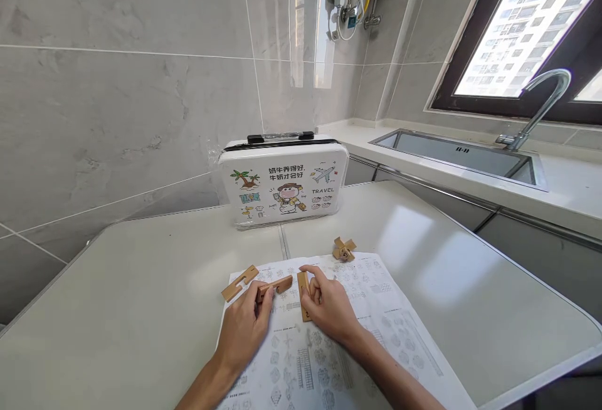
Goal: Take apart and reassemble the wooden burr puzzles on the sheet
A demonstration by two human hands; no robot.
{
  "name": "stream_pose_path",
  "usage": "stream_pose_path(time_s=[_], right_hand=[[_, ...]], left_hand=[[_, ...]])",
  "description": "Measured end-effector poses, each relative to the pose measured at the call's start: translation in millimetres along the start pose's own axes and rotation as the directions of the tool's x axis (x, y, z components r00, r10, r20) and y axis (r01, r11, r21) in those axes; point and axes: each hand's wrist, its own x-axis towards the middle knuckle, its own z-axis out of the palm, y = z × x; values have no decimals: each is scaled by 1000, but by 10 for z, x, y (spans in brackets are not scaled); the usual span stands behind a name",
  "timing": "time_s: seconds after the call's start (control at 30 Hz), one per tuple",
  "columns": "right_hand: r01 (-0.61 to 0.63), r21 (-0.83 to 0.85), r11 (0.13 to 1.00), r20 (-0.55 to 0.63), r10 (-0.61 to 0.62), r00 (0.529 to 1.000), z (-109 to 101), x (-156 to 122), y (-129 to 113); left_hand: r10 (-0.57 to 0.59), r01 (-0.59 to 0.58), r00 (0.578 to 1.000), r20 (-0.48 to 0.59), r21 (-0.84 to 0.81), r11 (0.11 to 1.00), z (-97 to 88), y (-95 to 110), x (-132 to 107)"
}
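Observation:
My left hand (248, 317) pinches a notched wooden puzzle piece (283, 284) between thumb and fingers, its free end pointing right. My right hand (330, 302) is closed on a second flat wooden puzzle piece (302, 282), which stands lengthwise over the paper with a dark mark near its lower end. Left of my left hand lies a loose notched wooden piece (234, 285), partly off the sheet. Beyond my right hand sits a small cross-shaped wooden assembly (344, 249) at the sheet's far edge. Under both hands spreads a printed instruction sheet (380, 322) with rows of puzzle diagrams.
A white cartoon-printed case (301, 214) wrapped in clear plastic stands at the back of the white table (141, 310), against the tiled wall. To the right run a counter with a sink (451, 153) and a curved faucet (540, 109), below a window.

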Motion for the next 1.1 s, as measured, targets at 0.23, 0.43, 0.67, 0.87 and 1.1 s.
stream_pose_path(time_s=[0.23,0.43,0.67,0.87,1.1], right_hand=[[-14,-93,996,-7,14,1000,4,7,-20],[-16,-139,990,-16,13,1000,23,6,-6],[38,-226,973,-22,-44,999,35,7,-5],[118,-273,955,47,-109,993,31,-4,-22],[141,-310,940,76,-123,990,25,-23,-28]], left_hand=[[122,-119,992,-18,136,984,23,-4,-12],[278,-254,958,-65,249,935,63,-62,5],[359,-324,931,-58,319,891,85,-125,0],[355,-309,932,-71,358,881,81,-152,18],[346,-302,936,-70,350,887,81,-169,27]])
